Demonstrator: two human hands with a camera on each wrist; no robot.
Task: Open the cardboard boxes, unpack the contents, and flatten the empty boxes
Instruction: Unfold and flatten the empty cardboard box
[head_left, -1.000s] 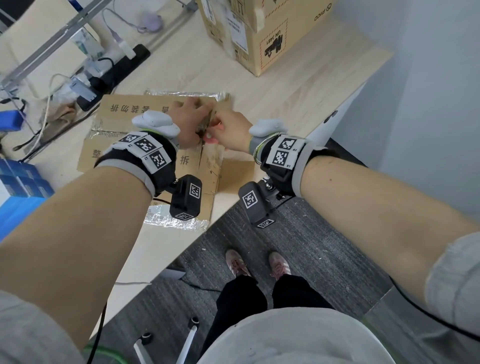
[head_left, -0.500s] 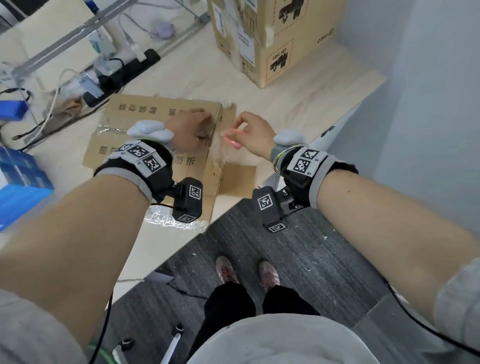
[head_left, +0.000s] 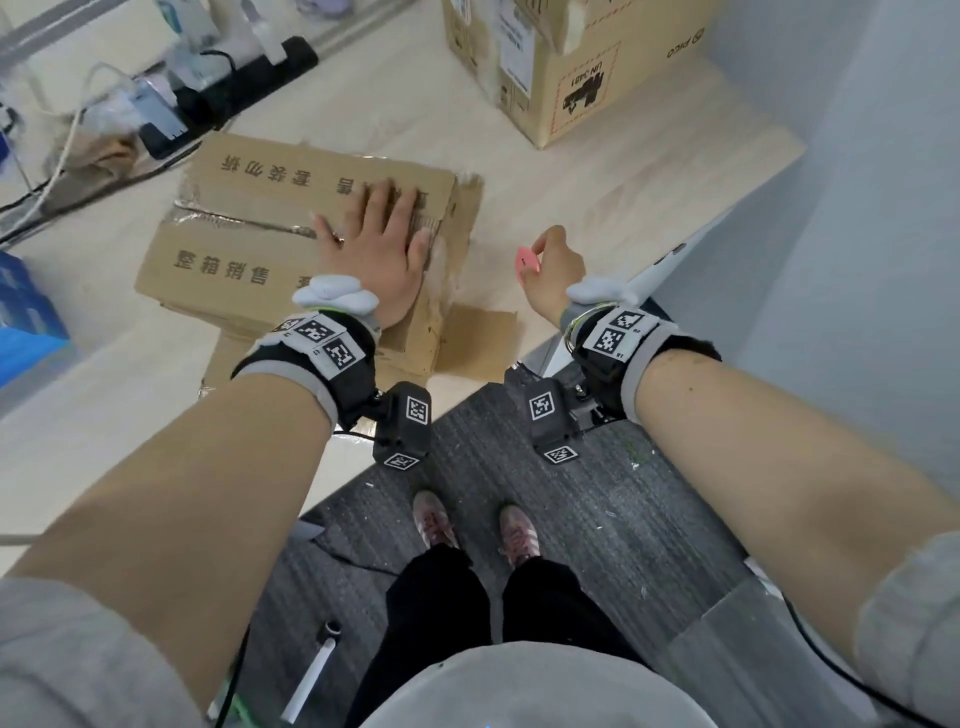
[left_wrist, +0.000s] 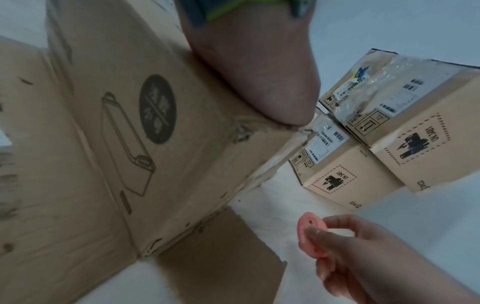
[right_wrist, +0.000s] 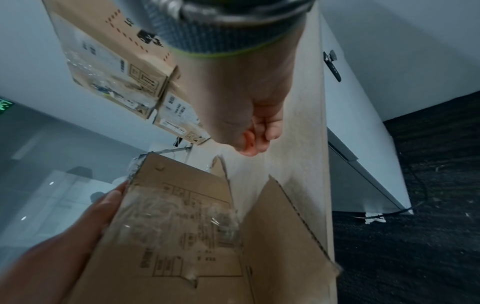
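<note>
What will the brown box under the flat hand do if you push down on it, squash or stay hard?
The cardboard box will probably squash. The left hand lies flat on top, and a flap at its near end already hangs open on the table, so that end looks unsupported. It likely slides easily too, as the table looks smooth. Whether anything is inside cannot be seen.

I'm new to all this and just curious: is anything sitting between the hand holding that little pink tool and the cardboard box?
Nothing visible: only bare tabletop separates the right hand, pinching the pink cutter, from the box, which the left hand presses flat.
</note>
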